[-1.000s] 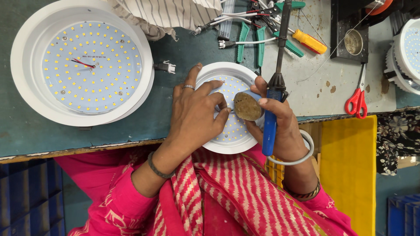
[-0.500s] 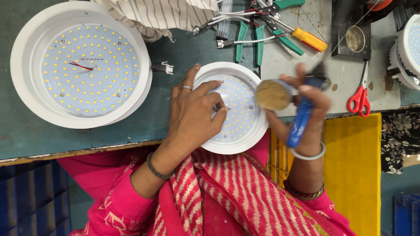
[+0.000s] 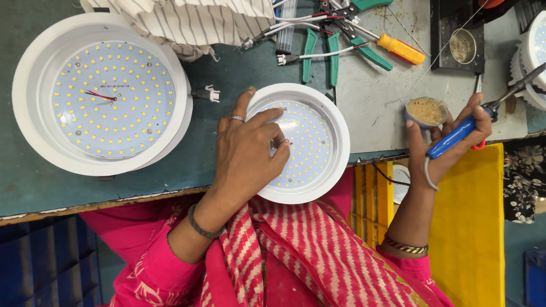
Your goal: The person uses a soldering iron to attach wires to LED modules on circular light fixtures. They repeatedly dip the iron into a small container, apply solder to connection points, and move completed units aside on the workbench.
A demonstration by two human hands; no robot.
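Worn grey-green tabletop [image 3: 187, 165] carries the work, with a yellow crate [image 3: 472, 227] below its right edge. At the far left sits the large round light [image 3: 99, 94], its board of small yellow diodes fitted and a red and a black wire meeting near its centre. Beside it, at the tabletop's front edge, lies the small round light [image 3: 318, 142], its diode board seated in the white housing.

Your left hand [image 3: 250, 150] rests on the small light, fingers curled together and pressing on the board near its centre. Your right hand [image 3: 449, 145] is clear of the light, out past the tabletop's edge, closed on two items: a blue-handled soldering iron [image 3: 455, 136] and a small tin of brownish paste [image 3: 426, 112].

A striped cloth [image 3: 187, 23], green-handled pliers [image 3: 318, 51] and an orange-handled screwdriver [image 3: 401, 48] lie at the back.

Judged from this layout, the board is in place; with the iron lifted off it, whether the joints on the small light are finished cannot be told.
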